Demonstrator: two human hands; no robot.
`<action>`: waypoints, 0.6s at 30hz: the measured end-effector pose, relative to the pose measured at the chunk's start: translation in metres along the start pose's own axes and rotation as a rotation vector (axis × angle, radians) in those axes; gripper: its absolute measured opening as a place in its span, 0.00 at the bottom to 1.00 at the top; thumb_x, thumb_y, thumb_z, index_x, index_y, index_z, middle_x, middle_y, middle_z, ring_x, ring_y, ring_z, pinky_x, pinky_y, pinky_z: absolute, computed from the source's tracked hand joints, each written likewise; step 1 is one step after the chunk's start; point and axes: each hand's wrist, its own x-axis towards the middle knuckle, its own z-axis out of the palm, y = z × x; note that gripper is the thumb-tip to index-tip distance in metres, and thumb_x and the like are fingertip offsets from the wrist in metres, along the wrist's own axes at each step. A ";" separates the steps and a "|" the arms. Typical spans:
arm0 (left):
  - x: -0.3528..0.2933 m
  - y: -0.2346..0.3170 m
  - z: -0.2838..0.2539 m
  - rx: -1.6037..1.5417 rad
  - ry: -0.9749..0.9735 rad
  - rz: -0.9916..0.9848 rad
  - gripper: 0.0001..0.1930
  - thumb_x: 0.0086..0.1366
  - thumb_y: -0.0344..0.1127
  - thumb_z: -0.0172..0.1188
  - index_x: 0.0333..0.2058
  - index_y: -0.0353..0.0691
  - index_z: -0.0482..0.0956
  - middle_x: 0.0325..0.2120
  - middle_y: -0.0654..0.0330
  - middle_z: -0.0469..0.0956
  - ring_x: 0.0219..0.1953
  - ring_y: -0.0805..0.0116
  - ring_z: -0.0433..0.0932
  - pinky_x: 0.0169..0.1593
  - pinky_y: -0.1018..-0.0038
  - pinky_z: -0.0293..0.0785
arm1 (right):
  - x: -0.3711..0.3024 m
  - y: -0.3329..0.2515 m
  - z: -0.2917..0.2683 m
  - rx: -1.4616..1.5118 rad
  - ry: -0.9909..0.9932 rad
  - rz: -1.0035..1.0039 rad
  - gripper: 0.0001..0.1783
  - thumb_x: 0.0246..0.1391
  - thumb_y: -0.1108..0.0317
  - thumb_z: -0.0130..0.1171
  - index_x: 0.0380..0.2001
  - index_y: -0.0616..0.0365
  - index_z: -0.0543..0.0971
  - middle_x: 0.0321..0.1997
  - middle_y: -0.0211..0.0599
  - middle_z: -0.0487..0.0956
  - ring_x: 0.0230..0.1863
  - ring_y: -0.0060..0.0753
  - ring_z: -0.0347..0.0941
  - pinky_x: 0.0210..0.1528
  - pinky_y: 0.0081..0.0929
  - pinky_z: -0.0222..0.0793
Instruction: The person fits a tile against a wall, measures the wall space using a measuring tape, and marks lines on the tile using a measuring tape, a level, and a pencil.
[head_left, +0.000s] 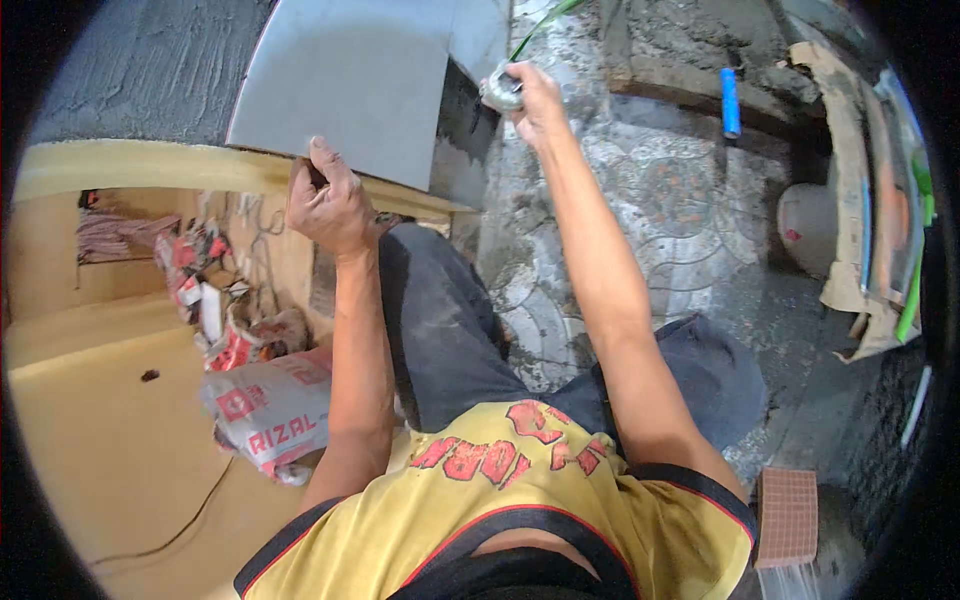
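Observation:
My left hand (335, 210) is by the near edge of a large grey tile (345, 85), at the yellow ledge. Its fingers are curled and the thumb points up; what they hold, if anything, is hidden. In my right hand (538, 100), beyond the tile's right corner, is a small round silvery-grey case (503, 88). A thin green strip (540, 28) rises from near it towards the top edge. Under the tile's right side shows a dark, wet-looking patch (460, 135).
Combed grey mortar (150, 70) spreads left of the tile. Below the yellow ledge (150, 165) lie a white-and-red sack (270, 415) and assorted clutter. Right are a blue cylinder (730, 103), a pale rounded container (806, 228), torn cardboard (850, 170) and a reddish gridded block (787, 515).

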 end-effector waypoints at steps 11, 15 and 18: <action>-0.003 -0.001 0.002 0.109 -0.015 0.102 0.25 0.72 0.42 0.57 0.18 0.31 0.69 0.14 0.66 0.65 0.21 0.75 0.59 0.25 0.71 0.57 | -0.006 0.077 0.030 0.034 0.059 -0.108 0.18 0.47 0.65 0.63 0.39 0.66 0.77 0.33 0.34 0.79 0.33 0.23 0.74 0.37 0.25 0.72; 0.000 0.000 0.004 0.142 -0.014 0.060 0.25 0.72 0.43 0.56 0.19 0.29 0.70 0.13 0.64 0.64 0.20 0.75 0.57 0.25 0.71 0.56 | 0.000 0.083 0.039 0.036 0.065 -0.109 0.19 0.48 0.63 0.64 0.39 0.66 0.78 0.33 0.36 0.79 0.34 0.24 0.75 0.38 0.26 0.72; 0.001 0.004 0.000 0.134 0.003 0.094 0.24 0.72 0.42 0.56 0.20 0.29 0.71 0.13 0.66 0.65 0.20 0.76 0.57 0.24 0.71 0.55 | -0.005 0.087 0.047 0.037 0.090 -0.113 0.18 0.50 0.64 0.64 0.41 0.67 0.78 0.34 0.35 0.79 0.34 0.24 0.75 0.38 0.25 0.73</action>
